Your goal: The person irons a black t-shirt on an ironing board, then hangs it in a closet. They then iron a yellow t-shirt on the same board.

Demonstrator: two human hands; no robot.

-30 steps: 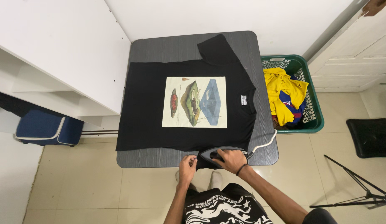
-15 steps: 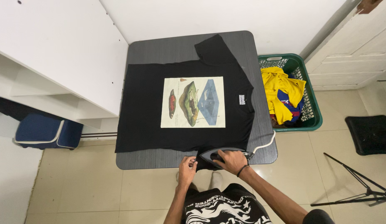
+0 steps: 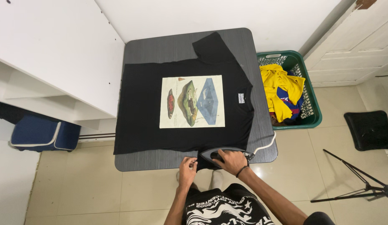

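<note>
right hand (image 3: 230, 160) gripped iron (image 3: 221, 154) at lower centre, nose pointing left | left hand (image 3: 188, 167) pinched sleeve edge just left of it | shirt (image 3: 144, 112) flat on tabletop (image 3: 160, 48)

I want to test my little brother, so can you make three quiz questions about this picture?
1. True or false: the right hand grips the iron.
2. What colour is the laundry basket? A red, B green, C white.
3. Which part of the black T-shirt does the left hand pinch?

Key: 1 true. 2 B. 3 The near sleeve, at the table edge.
</note>
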